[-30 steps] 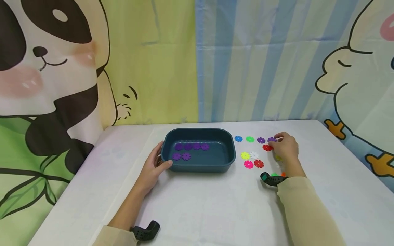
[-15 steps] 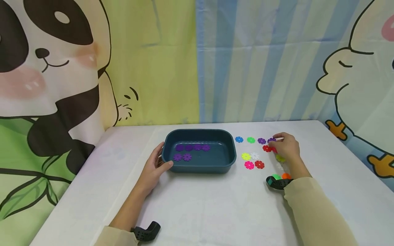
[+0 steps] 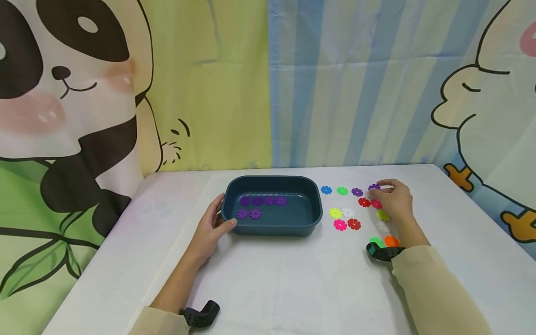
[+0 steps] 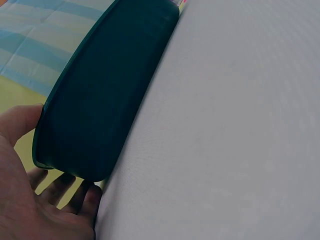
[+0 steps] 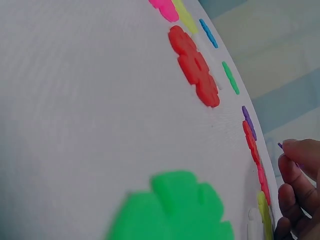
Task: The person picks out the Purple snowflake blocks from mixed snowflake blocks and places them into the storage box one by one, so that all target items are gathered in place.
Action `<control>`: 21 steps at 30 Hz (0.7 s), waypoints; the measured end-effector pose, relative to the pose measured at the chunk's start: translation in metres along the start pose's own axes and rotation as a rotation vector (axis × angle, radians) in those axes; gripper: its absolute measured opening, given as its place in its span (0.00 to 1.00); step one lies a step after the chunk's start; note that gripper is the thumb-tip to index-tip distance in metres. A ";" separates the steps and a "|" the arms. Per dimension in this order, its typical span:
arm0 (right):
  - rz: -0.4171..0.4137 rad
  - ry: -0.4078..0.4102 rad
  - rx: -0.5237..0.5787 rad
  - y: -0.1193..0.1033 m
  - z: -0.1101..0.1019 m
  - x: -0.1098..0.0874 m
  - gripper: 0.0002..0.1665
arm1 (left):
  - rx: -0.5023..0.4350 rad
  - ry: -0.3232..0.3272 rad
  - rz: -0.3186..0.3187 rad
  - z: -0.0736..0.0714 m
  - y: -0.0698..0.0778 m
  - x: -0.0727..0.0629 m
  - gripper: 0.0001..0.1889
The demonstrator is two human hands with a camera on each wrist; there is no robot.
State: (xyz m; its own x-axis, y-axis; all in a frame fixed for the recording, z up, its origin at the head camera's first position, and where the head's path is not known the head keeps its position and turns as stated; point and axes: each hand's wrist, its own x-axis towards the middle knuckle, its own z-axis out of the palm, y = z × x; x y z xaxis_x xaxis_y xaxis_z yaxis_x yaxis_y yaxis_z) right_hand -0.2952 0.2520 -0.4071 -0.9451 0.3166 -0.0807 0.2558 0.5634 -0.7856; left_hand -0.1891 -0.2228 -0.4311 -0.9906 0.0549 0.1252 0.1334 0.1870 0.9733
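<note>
My left hand (image 3: 211,229) holds the left end of a dark teal plastic basin (image 3: 276,229). Its thumb lies on the rim and its fingers are at the end wall, as the left wrist view shows. On the basin's floor lie several purple snowflake discs (image 3: 255,214). To the right of it, my right hand (image 3: 395,199) pinches another purple snowflake disc (image 3: 374,187) between thumb and fingertips, just off the table. Only a sliver of that disc shows in the right wrist view, where the hand (image 5: 302,185) is at the right edge.
More discs lie right of the basin: blue (image 3: 326,190), green (image 3: 342,190), purple (image 3: 357,191), yellow (image 3: 335,213), pink (image 3: 340,225), and red (image 3: 354,224). An orange disc (image 3: 392,241) lies by the right wrist's black camera mount (image 3: 383,252). A printed curtain (image 3: 335,93) hangs behind the table.
My right hand has shifted slightly right and up, lifting the purple disc from its place among the others. My left hand keeps its hold on the basin.
</note>
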 end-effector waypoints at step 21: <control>0.027 0.160 0.179 -0.003 0.003 -0.012 0.36 | -0.001 0.005 -0.011 0.001 0.002 0.000 0.43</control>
State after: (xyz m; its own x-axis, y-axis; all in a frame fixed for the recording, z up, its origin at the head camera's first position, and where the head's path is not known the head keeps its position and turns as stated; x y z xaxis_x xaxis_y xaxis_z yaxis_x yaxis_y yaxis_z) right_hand -0.2856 0.2444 -0.4058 -0.8904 0.4549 -0.0164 0.2273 0.4132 -0.8818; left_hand -0.1883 -0.2214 -0.4291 -0.9922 0.0483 0.1152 0.1223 0.1863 0.9749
